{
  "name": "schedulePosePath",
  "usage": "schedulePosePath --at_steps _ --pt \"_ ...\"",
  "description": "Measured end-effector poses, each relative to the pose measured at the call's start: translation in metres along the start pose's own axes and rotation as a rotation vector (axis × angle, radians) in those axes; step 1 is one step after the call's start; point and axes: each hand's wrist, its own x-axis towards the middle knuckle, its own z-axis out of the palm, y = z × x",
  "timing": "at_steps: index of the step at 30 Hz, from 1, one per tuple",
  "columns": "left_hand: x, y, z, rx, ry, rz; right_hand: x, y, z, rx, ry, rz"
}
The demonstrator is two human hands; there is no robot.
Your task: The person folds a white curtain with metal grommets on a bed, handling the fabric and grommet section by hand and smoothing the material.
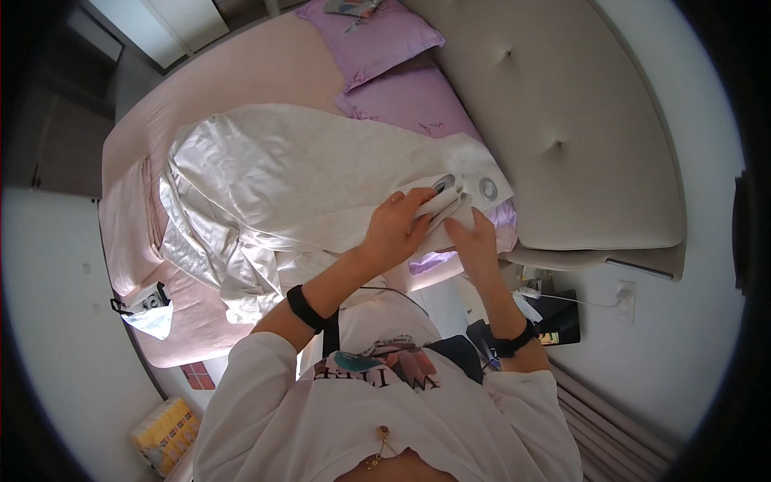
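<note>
A white curtain [313, 173] lies spread across the bed, with grey ring eyelets along its right end. One eyelet [487, 189] lies flat near the corner. Another eyelet [443, 184] is on a gathered fold beside my left fingers. My left hand [395, 229] grips the folded header of the curtain, its fingers bent over the cloth. On the other side of the same folds, my right hand [474, 241] pinches the cloth, thumb toward the left hand. The far left part of the curtain is rumpled in loose creases.
Purple pillows [385, 40] rest against the beige padded headboard [594, 145]. A pink sheet [265, 68] covers the bed. A white bag [150, 313] sits at the bed's left corner. To the right are a black bedside table [562, 309] and a plugged-in cable [590, 303].
</note>
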Motion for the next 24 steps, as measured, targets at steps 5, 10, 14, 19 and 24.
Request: schedulePosePath --at_steps 5,10,14,19,24 --pt "-0.002 -0.001 0.003 -0.038 0.002 0.003 0.001 0.006 0.000 0.027 0.007 0.050" --pt "-0.002 -0.006 0.006 0.321 -0.153 0.165 0.001 0.007 0.001 -0.019 -0.027 0.044" --pt "-0.003 -0.003 0.005 0.240 -0.102 0.137 0.001 0.009 0.003 -0.062 -0.024 0.030" --pt "-0.002 -0.011 0.004 0.198 -0.091 0.124 0.003 0.019 0.005 -0.096 -0.087 -0.105" --pt "0.004 -0.019 -0.007 0.295 -0.027 -0.014 0.010 0.039 -0.020 -0.435 -0.062 -0.081"
